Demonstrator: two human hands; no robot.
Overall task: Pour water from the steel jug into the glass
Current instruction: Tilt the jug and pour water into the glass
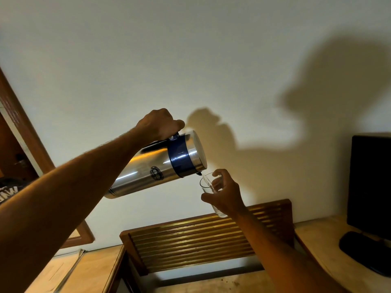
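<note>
left hand (pixel 157 124) clenched on steel jug (pixel 156 168) handle, tipping spout just above glass (pixel 209 191), right hand (pixel 225 194) grasping glass tilted to catch stream

Lighting: dim, warm yellow, from behind the viewer. Shadows: hard, dark, cast on the wall (pixel 190 60). Glare: bright streaks on the steel jug (pixel 152 168). Wide-angle bending at edges; slight softness.

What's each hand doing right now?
Left hand: closed on the steel jug handle, tipping it.
Right hand: closed around the glass.
</note>
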